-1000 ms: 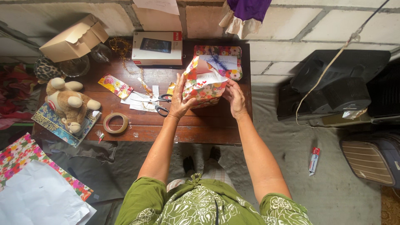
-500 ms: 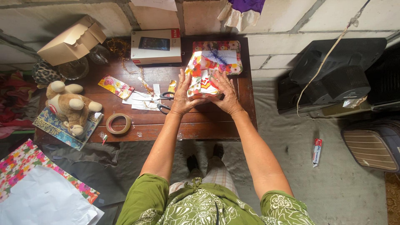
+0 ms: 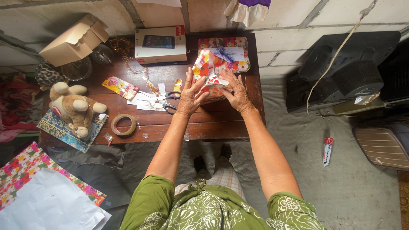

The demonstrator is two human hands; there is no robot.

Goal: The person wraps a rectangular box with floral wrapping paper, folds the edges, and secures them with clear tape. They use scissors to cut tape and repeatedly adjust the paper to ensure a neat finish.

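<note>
While scissors (image 3: 168, 101) and a tape roll (image 3: 123, 125) lie further left, left hand (image 3: 190, 94) and right hand (image 3: 235, 94) are both clamped on the floral-wrapped parcel (image 3: 209, 76) near the surface's (image 3: 213, 123) back right corner.

Parcel (image 3: 209, 79) under the fingers (image 3: 200, 83): floral wrap, red, yellow, pink and green on white. Second parcel (image 3: 232, 51) just beyond the fingertips: same floral print, white patch with blue-purple streak. Scissors (image 3: 169, 101) just left of the fingers: black handles. Table (image 3: 221, 121): dark reddish-brown wood. Tape roll (image 3: 123, 125), well left: tan. Plush toy (image 3: 73, 106), farther left: light brown and cream, on a blue patterned book (image 3: 55, 127). Flat box (image 3: 160, 42) beyond the fingers: white with a dark picture. Sleeves (image 3: 149, 204): green with a white floral pattern.
</note>
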